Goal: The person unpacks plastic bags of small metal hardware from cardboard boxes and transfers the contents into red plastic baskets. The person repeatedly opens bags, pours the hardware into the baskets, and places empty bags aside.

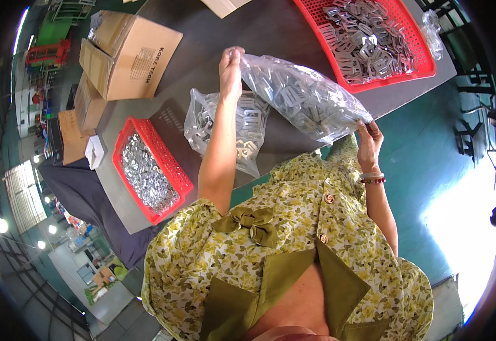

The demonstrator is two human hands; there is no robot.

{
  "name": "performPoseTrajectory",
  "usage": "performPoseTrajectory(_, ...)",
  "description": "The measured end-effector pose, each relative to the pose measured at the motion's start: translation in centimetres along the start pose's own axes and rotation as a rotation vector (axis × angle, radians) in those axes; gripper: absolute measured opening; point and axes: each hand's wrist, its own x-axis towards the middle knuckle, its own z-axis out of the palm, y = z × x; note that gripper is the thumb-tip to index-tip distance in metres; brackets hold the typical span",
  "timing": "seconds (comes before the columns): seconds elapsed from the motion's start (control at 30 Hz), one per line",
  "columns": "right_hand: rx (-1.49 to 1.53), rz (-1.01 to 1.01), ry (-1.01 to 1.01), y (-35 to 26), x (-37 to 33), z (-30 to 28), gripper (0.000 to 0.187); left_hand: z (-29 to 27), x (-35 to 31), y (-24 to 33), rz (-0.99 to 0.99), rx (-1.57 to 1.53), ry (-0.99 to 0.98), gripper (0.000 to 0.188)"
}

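Observation:
Between my hands stretches a clear plastic bag [307,102] full of flat silver metal buckles. My left hand [231,71] is closed on its gathered upper left end. At its lower right corner, my right hand [369,145] pinches the plastic, with bracelets on that wrist. A second clear bag [202,116] of similar metal pieces lies on the table, partly behind my left forearm. Beyond the held bag stands a large red plastic basket [347,86] heaped with loose metal buckles [367,42].
On the left of the grey table [202,37] sits a smaller red basket [171,165] of small shiny metal parts. Cardboard boxes [140,59] stand at the far left. Crumpled clear plastic [431,34] lies beside the large basket. Green floor [413,148] shows past the table's right edge.

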Motion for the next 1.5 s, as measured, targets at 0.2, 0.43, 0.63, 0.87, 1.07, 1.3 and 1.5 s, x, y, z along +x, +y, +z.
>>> performPoseTrajectory(0.2,0.012,0.03,0.047,-0.1,0.7,0.7,0.021,-0.6,-5.9,7.9,0.416,0.716,-0.184,0.027)
performPoseTrajectory(0.43,0.013,0.074,0.062,-0.4,2.1,0.2,0.017,4.9,-13.8,-2.1,0.543,0.979,-0.343,0.064)
performPoseTrajectory(0.63,-0.096,-0.002,-0.04,-0.3,3.3,0.5,0.016,5.2,-11.1,-3.2,0.598,1.02,-0.342,0.063)
performPoseTrajectory(0.87,-0.105,-0.009,-0.078,0.3,5.0,-0.4,0.019,4.1,-9.3,-3.6,0.804,1.102,-0.565,0.055)
performPoseTrajectory(1.07,-0.195,-0.044,-0.094,0.4,4.8,-0.6,0.024,1.3,-8.5,-2.2,0.668,0.787,-0.679,0.017)
performPoseTrajectory(1.3,-0.242,-0.045,-0.103,0.5,5.1,-0.7,0.026,2.1,-5.1,-1.5,0.145,0.718,-0.896,0.019)
performPoseTrajectory(1.5,-0.337,-0.01,-0.103,-3.1,4.4,1.7,0.03,2.7,-3.6,-1.1,0.122,0.693,-0.986,0.019)
